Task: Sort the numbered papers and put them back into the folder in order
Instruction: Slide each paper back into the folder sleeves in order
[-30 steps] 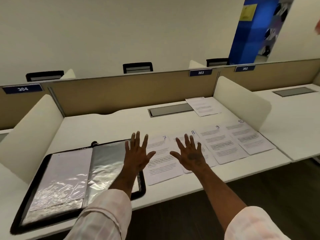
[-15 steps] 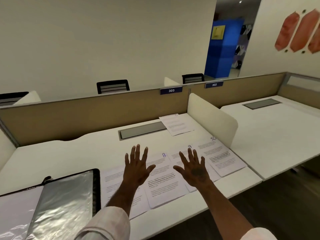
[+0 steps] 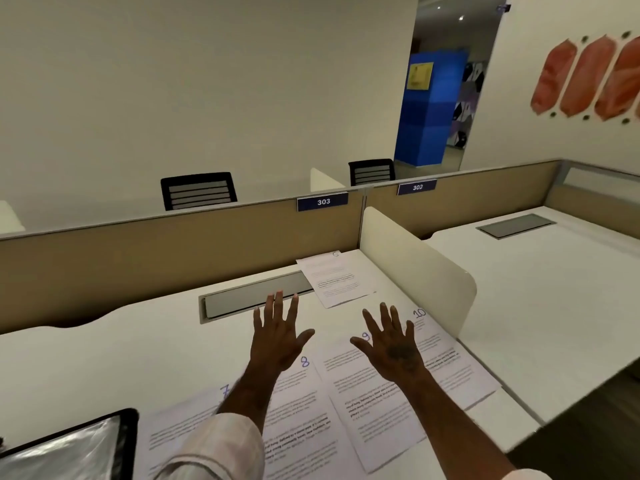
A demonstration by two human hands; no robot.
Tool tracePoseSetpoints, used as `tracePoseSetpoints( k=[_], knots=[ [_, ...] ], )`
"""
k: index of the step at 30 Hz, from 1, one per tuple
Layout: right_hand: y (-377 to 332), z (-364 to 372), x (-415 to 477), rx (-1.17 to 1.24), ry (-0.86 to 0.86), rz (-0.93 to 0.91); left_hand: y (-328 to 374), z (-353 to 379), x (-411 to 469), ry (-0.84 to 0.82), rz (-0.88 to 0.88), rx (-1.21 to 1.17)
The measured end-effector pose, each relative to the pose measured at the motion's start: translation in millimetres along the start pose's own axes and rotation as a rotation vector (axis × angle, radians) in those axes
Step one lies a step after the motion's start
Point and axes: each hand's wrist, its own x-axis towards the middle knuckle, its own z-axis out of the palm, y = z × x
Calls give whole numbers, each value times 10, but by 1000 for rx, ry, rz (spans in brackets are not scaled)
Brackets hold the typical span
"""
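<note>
Your left hand (image 3: 277, 336) and right hand (image 3: 393, 344) are spread, empty, over overlapping sheets 7 to 10 (image 3: 377, 420) beside the folder (image 3: 130, 441). Sweep carelessly and they could slide off the desk (image 3: 138, 348) (or you miss the far sheet (image 3: 337, 278)).

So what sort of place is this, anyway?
Most likely a shared office or study hall. A white desk sits beside another, split off by a white divider. On the tan partition a 303 plate and a 302 plate number the seats. A black office chair stands beyond.
</note>
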Motion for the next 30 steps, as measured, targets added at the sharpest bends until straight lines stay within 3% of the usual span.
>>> tracePoseSetpoints(
  k=[9,22,30],
  knots=[
    [266,247,672,71,-29,-52,144,283,565,-64,-37,9],
    [1057,744,1870,18,-218,-174,681,986,1316,-153,-250,8],
    [1461,1001,2565,81,-210,-244,946,1201,1817,-189,-322,26]
  ],
)
